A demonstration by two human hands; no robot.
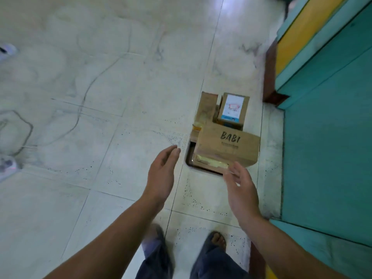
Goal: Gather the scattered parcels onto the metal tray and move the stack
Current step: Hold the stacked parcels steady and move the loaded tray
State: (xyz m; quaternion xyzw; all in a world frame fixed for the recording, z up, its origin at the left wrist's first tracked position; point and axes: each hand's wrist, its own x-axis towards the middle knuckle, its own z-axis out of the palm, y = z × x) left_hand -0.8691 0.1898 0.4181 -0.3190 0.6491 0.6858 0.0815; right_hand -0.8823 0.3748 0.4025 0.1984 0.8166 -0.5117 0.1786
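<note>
The left hand (163, 174) is open and empty, fingers straight and close together. The right hand (241, 190) is also loosely spread and empty, its blurred fingertips at the near rim of the metal tray (188, 158); whether they touch it cannot be told. Just beyond both hands the dark-rimmed tray sits on the pale marbled tile floor (100, 117) and carries brown cardboard parcels. The BABI box (227, 146) is nearest, its long side crosswise. Past it stands a small box (233, 109) with a white label, with a plain box (208, 105) to its left.
</note>
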